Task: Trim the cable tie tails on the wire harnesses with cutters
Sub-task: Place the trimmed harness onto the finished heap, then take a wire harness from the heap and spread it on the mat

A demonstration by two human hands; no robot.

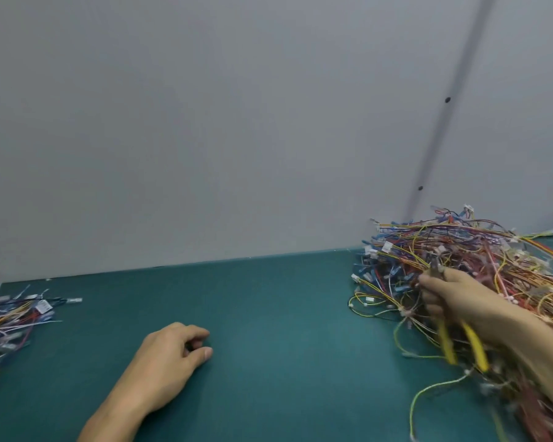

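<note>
Loosely curled, empty left hand rests on teal surface; right hand grips yellow-handled cutters at the big tangled multicoloured wire harness pile by the right edge. Smaller left-edge pile suggests most trimming remains.

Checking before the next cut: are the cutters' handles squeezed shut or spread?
Spread. The cutters show two yellow handles diverging below the right hand; the tip is too blurred to judge.
</note>
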